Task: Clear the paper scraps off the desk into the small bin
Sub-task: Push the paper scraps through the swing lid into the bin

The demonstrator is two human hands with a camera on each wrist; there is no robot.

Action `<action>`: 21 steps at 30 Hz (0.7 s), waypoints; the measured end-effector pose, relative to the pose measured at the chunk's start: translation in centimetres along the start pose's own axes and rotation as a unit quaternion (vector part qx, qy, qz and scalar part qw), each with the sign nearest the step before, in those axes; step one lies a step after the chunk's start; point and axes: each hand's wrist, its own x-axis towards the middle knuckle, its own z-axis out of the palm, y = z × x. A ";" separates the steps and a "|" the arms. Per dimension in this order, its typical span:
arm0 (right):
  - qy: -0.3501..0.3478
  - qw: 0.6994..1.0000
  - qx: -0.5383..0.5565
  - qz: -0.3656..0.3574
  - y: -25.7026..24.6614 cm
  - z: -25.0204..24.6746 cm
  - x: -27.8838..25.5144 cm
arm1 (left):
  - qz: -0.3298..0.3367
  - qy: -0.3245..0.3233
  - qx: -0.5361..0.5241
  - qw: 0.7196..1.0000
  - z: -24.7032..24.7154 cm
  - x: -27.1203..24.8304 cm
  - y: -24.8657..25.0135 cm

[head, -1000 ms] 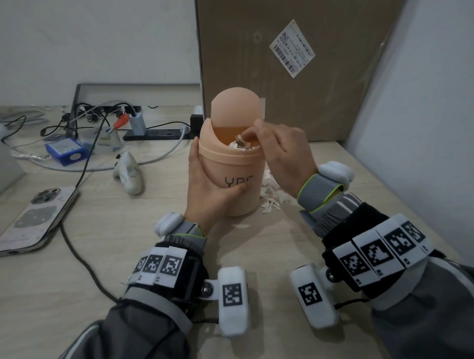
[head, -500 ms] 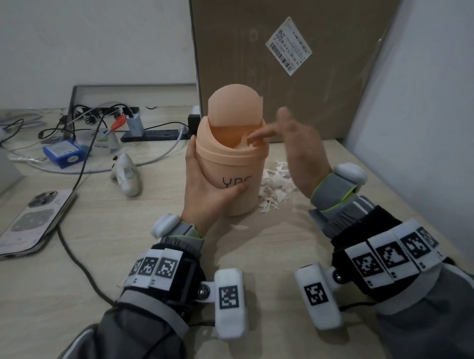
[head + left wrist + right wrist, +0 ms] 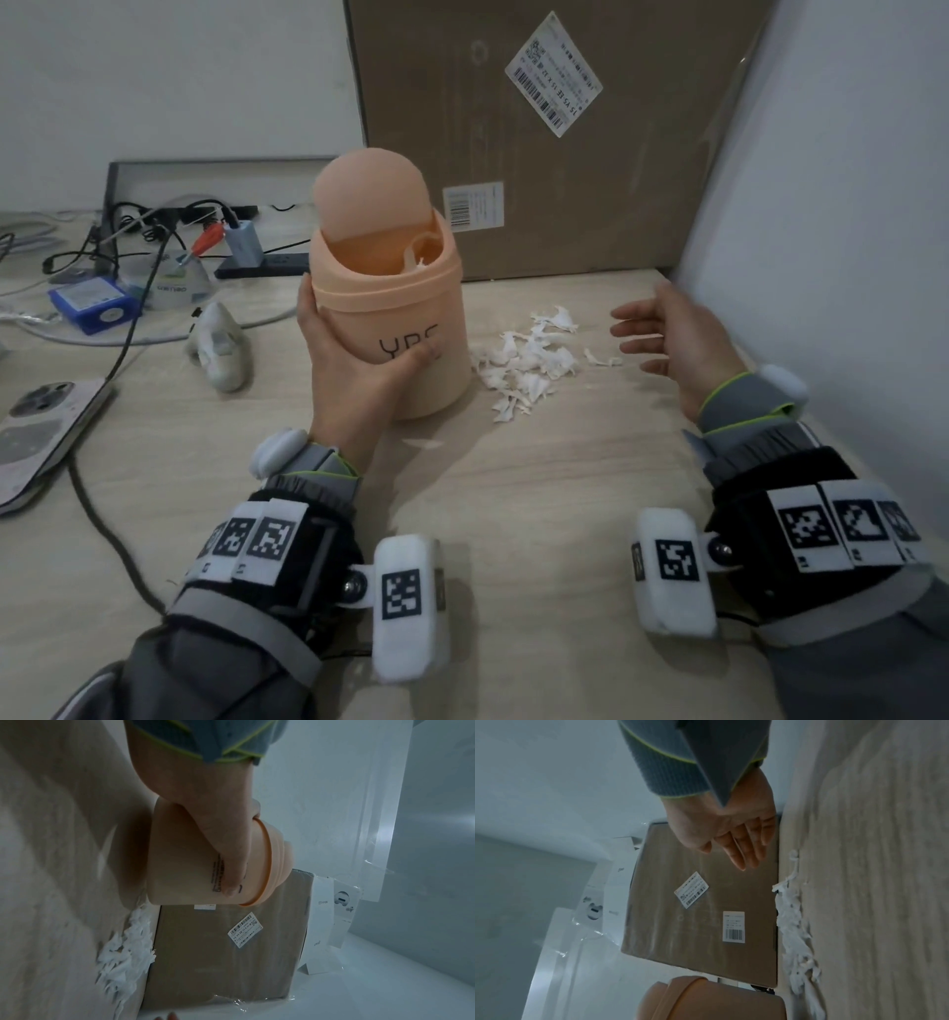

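Observation:
A small peach bin [image 3: 395, 329] with a domed swing lid stands on the pale wooden desk [image 3: 513, 488]; a few white scraps show inside its opening. My left hand [image 3: 354, 370] grips the bin's side, thumb across the lettering, as the left wrist view confirms on the bin [image 3: 185, 862]. A pile of white paper scraps [image 3: 529, 360] lies on the desk just right of the bin, also seen as paper scraps [image 3: 126, 953] and paper scraps [image 3: 795, 933]. My right hand [image 3: 667, 334] hovers to the right of the pile, fingers straight and spread, holding nothing; the right wrist view shows the same right hand [image 3: 734, 835].
A large cardboard box [image 3: 554, 133] stands against the wall behind the bin. A white wall [image 3: 832, 205] bounds the desk on the right. On the left lie a phone [image 3: 46, 426], a white mouse-like device [image 3: 221, 344], a blue box [image 3: 95, 303] and tangled cables [image 3: 154, 241].
My right hand has left the bin's opening, moved right and down past the scrap pile, and opened with nothing in it. The left hand keeps its grip on the bin.

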 end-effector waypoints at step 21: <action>-0.178 0.902 -0.366 -0.142 3.1 4.5 -1.4 | -0.002 0.037 -0.005 0.999 -0.2 0.3 -0.4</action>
